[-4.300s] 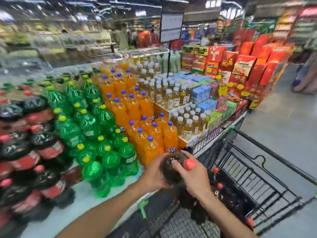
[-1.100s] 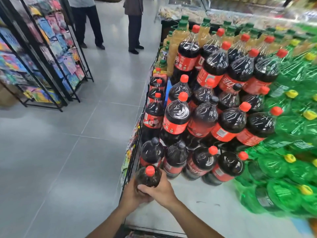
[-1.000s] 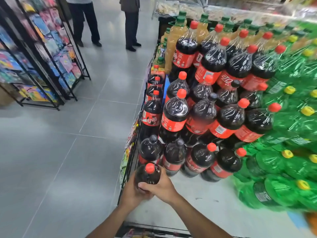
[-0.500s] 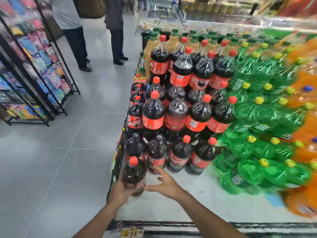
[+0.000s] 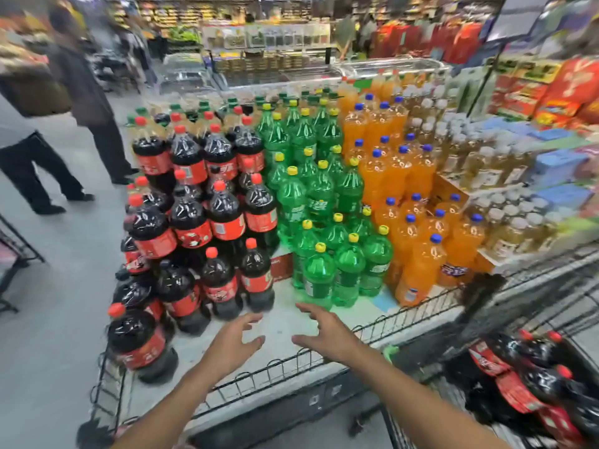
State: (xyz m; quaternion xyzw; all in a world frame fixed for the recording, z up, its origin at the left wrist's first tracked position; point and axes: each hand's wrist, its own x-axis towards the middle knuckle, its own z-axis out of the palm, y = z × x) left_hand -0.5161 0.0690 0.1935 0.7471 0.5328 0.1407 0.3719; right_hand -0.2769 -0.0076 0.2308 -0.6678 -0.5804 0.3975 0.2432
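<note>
The left hand [image 5: 231, 343] and right hand [image 5: 327, 333] hover open, fingers spread, holding nothing, low in the centre over the white display shelf [image 5: 282, 325]; the cola bottle [image 5: 137, 343] stands untouched at lower left, beside the wire rail [image 5: 291, 361]; probably between placements; the next move calls for a turn to the cart bottles [image 5: 505, 361], lower right; supermarket aisle, shoppers [image 5: 87, 92] upper left.

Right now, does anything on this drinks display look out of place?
Yes: one cola bottle stands alone at the display's near left corner, beside the wire rail, out of line with the stacked cola rows.
</note>
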